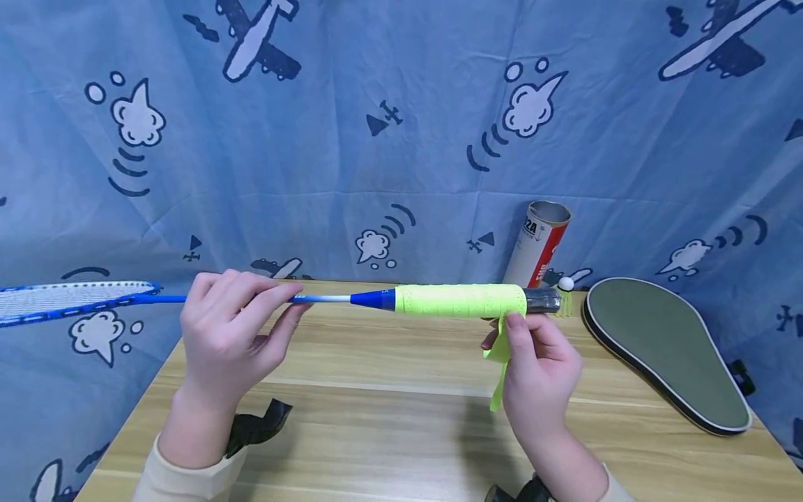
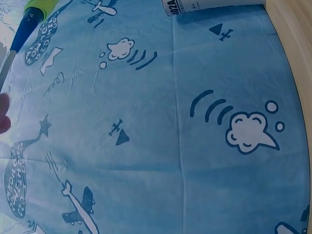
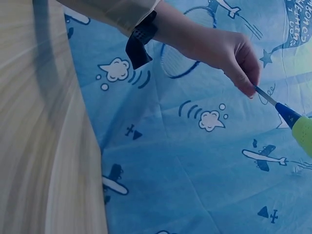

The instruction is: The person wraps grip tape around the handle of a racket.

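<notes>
A blue badminton racket [image 1: 373, 300] is held level above the table, its strung head running off the left of the head view. My left hand [image 1: 235, 328] pinches the blue and white shaft between thumb and fingers. Bright yellow-green grip tape [image 1: 461, 300] covers most of the handle, and the dark butt end [image 1: 542, 300] is bare. Near that end, my right hand [image 1: 542, 369] pinches the loose tape, whose tail hangs below the handle. The right wrist view shows the left hand [image 3: 239, 63] on the shaft; the right hand is out of sight there.
A wooden table [image 1: 376, 418] lies below, against a blue patterned curtain [image 1: 339, 139]. At the back stand a shuttlecock tube [image 1: 538, 244] and, partly behind the handle end, a small shuttlecock [image 1: 566, 284]. A dark green paddle-shaped case [image 1: 665, 348] lies at the right.
</notes>
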`<state>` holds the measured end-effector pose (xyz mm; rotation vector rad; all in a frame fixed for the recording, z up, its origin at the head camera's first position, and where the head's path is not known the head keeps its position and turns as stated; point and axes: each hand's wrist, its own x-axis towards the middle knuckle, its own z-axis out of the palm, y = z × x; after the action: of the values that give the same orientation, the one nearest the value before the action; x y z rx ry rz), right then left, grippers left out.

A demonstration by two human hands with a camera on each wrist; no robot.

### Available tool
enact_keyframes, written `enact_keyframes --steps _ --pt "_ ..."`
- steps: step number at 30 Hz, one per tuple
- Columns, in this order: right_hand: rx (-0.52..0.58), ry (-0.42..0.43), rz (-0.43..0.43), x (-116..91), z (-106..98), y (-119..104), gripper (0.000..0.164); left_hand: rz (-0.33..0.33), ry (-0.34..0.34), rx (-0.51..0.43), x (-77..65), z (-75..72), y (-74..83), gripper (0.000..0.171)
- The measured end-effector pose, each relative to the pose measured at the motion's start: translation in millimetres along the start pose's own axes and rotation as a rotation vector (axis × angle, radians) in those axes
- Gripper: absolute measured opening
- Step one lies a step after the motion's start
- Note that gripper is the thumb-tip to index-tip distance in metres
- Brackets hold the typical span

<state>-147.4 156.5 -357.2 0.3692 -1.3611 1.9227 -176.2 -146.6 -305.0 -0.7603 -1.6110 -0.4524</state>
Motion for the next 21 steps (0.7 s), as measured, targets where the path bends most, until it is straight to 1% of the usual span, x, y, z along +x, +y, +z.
enact_keyframes --steps 1,4,5,8,10,12,15,17,19,21 --pt "-0.019 -0.001 0.008 0.2 0.0 -0.1 0.02 0.002 0.004 -0.001 0.1 -0.3 -0.3 0.031" --pt "-0.026 -0.005 0.006 0.5 0.3 0.2 0.02 0.006 0.017 -0.009 0.7 -0.9 -1.4 0.031" --pt "-0.013 -0.008 -0.002 0.4 0.6 0.4 0.019 0.007 0.024 -0.011 0.8 -0.8 -1.7 0.032" --pt "0.075 -0.037 -0.044 0.1 0.6 1.6 0.012 0.003 0.026 -0.017 1.0 -1.3 -2.6 0.034" --pt "0.13 -0.064 -0.069 0.0 0.5 2.3 0.009 -0.01 0.01 -0.012 0.4 -1.6 -3.0 0.034" --pt "0.151 -0.085 -0.083 0.2 0.2 2.8 0.008 -0.034 -0.009 -0.005 -0.6 -1.8 -3.1 0.032" --pt "0.137 -0.095 -0.076 0.6 0.4 2.6 0.008 -0.07 -0.028 0.007 -2.6 -1.3 -2.9 0.029" --pt "0.115 -0.091 -0.063 0.7 1.1 2.1 0.007 -0.082 -0.033 0.014 -3.5 -1.0 -2.8 0.028" --pt "0.102 -0.079 -0.051 1.2 2.1 1.5 0.009 -0.079 -0.039 0.017 -3.7 -1.0 -2.9 0.028" --pt "0.076 -0.046 -0.033 1.8 3.1 0.5 0.012 -0.065 -0.046 0.02 -3.3 -1.1 -2.9 0.028"
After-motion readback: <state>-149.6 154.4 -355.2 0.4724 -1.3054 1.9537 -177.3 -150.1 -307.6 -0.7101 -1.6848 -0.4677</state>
